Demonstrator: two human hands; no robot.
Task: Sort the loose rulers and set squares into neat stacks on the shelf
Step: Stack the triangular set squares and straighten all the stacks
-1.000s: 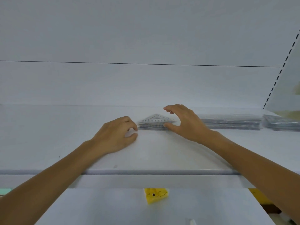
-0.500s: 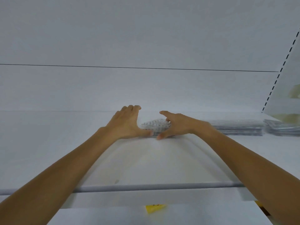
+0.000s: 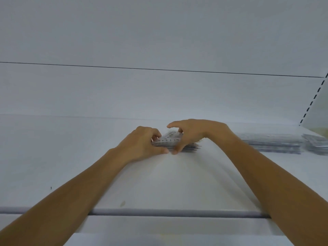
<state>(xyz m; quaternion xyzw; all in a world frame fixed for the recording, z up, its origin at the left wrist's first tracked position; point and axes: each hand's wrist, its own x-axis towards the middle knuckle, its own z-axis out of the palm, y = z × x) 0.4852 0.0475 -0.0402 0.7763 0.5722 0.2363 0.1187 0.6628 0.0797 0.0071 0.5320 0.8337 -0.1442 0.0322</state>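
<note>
Clear plastic set squares (image 3: 169,140), printed with black numerals, sit in a small stack far back on the white shelf (image 3: 71,157), held between both hands. The lower sheets lie flat, their pointed corners poking out to the right, while the top sheet looks tilted up towards the camera. That suggests it is being seated or squared onto the ones below.

The left hand (image 3: 142,144) curls its fingers round the stack's left end with the thumb laid along the front edge, probably as a stop so the sheets cannot slide left. The right hand (image 3: 193,132) pinches the stack from the other side. Its thumb is at the lower front edge, its curled fingers are on the top sheet and its forefinger reaches out over it. This two-sided hold seems meant to push the slippery sheets into line; I cannot tell how many there are.

Well apart to the right lies a long flat pile (image 3: 271,144) of similar clear pieces, likely rulers but blurred. A second pile (image 3: 316,146) sits just beside it at the picture's edge. Keeping each shape in its own pile fits the sorting.

Both forearms cross the grey front rail (image 3: 177,213) to reach in. Behind stands the plain back panel (image 3: 159,95), with a slotted upright (image 3: 314,102) at the right.
</note>
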